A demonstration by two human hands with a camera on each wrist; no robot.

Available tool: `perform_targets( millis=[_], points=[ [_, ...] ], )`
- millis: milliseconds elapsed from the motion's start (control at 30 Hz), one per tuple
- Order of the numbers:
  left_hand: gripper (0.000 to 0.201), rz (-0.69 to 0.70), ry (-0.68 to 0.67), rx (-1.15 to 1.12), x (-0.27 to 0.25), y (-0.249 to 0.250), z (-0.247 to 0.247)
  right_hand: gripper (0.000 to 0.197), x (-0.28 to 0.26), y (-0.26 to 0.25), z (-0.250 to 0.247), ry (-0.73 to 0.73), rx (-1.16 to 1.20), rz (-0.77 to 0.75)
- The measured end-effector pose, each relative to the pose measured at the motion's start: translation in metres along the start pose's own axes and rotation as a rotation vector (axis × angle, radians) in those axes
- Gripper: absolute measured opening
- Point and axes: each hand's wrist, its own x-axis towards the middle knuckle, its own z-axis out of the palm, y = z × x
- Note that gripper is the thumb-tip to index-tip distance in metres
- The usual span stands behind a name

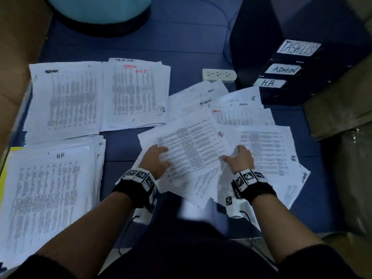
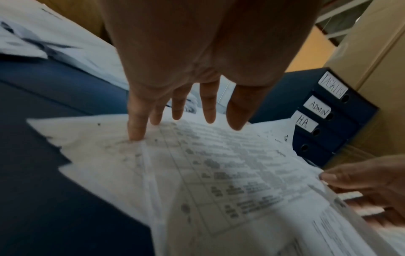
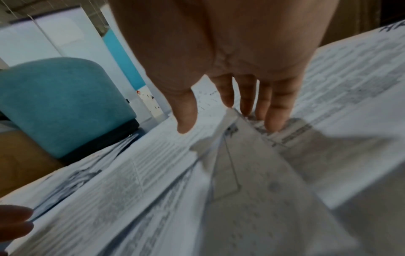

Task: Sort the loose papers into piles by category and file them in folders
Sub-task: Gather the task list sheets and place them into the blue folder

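Note:
Loose printed papers [image 1: 237,111] lie fanned out on the blue mat. On top is a sheet marked HR [image 1: 193,146]. My left hand [image 1: 159,158] rests on that sheet's left edge with straight, spread fingers [image 2: 136,131]. My right hand [image 1: 238,157] pinches its lower right edge, thumb on top, and the paper crumples there [image 3: 232,131]. Sorted piles lie to the left: ADMIN [image 1: 64,97], TASK LIST [image 1: 134,93] and HR [image 1: 50,194]. Dark blue folders [image 1: 287,67] labelled TASKLIST, ADMIN and H.R. stand at the right [image 2: 324,110].
A white power strip [image 1: 219,75] lies behind the loose papers. A teal round seat [image 1: 98,9] stands at the back. Cardboard [image 1: 18,47] borders the left, and a tan bag [image 1: 342,117] the right. A yellow sheet [image 1: 4,172] peeks from under the HR pile.

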Motion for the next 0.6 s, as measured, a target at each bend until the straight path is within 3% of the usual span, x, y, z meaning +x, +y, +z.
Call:
perform_targets(
  millis=[67, 167, 300, 400, 467, 600],
  points=[
    [0.049, 0.003, 0.003, 0.041, -0.002, 0.003, 0.01, 0.071, 0.001, 0.0, 0.002, 0.007, 0.044, -0.006],
    [0.049, 0.006, 0.023, 0.046, -0.003, 0.003, 0.013, 0.047, 0.001, 0.0, -0.001, 0.055, 0.194, 0.007],
    [0.05, 0.035, 0.024, 0.095, -0.008, -0.002, 0.009, 0.037, -0.004, 0.0, -0.008, -0.013, 0.015, -0.069],
    [0.051, 0.053, 0.033, 0.08, -0.013, -0.002, 0.005, 0.024, -0.015, 0.006, -0.018, 0.089, -0.006, -0.177],
    [0.056, 0.083, 0.059, 0.071, -0.017, 0.001, -0.001, 0.012, -0.026, 0.01, -0.031, 0.13, 0.104, -0.263],
    [0.07, 0.158, 0.138, -0.044, -0.026, 0.019, -0.024, 0.017, -0.056, 0.011, -0.071, 0.091, 0.326, -0.39]
  ],
)
